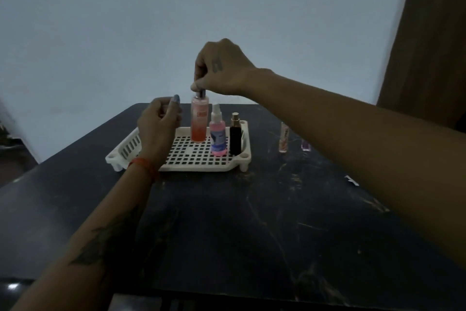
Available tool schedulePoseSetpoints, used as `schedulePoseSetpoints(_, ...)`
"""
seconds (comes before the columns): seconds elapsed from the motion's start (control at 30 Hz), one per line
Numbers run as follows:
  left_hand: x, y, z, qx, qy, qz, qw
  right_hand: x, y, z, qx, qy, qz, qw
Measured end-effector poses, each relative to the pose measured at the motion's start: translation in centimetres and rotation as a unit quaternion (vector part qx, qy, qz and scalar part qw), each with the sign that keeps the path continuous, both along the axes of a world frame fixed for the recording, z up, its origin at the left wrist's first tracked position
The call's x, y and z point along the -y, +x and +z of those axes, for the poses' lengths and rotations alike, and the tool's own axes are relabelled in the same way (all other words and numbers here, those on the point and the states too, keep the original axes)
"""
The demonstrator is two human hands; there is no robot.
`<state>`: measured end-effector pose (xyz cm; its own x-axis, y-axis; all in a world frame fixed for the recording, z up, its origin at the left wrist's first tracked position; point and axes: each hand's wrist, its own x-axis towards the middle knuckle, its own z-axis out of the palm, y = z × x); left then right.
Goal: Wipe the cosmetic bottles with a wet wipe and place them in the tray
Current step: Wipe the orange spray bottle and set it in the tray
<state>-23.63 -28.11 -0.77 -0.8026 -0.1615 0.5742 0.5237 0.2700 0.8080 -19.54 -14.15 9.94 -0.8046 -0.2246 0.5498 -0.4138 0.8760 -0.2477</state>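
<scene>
1. Risk of toppling is judged highest for the tall clear bottle of orange-pink liquid, which stands upright on the grid floor of the white slotted plastic tray and is pinched at its dark cap by the curled fingertips of the right hand; a sideways tug on release could tip it against its neighbours.
2. Knock-on falls are possible, since the small pink spray bottle stands just beside it and the black bottle with a gold cap next to that, both upright in the tray.
3. The left hand is held loosely curled near the tall bottle; whether anything is held in it cannot be told, and no wet wipe can be made out.
4. Three bottles are counted in the tray.
5. Two more are counted on the scratched black table, well apart from the tray: a slim clear tube and a small purple-tinted bottle.
</scene>
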Motion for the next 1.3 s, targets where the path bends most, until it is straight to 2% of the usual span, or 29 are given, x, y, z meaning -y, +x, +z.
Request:
schedulePoseSetpoints(0.2,1.0,-2.8,-2.0,0.074,-0.030,0.003,0.997,2.5,-5.1,-2.7,0.017,0.054,-0.022,0.998)
schedulePoseSetpoints(0.37,1.0,-3.1,-2.3,0.095,-0.051,-0.003,0.994,2.9,-6.7,-4.0,0.040,0.074,-0.031,0.996)
schedulePoseSetpoints(0.47,0.9,-3.2,-2.3,0.100,-0.076,0.003,0.992,2.8,-6.9,-4.0,0.043,0.072,-0.037,0.996)
schedulePoseSetpoints(1.07,0.9,-2.7,-2.2,0.113,-0.083,0.016,0.990,2.1,-6.3,-3.7,0.082,0.059,-0.019,0.995)
schedulePoseSetpoints(1.3,1.0,-2.3,-2.2,0.100,-0.079,0.036,0.991,1.4,-5.6,-3.4,0.066,0.044,-0.017,0.997)
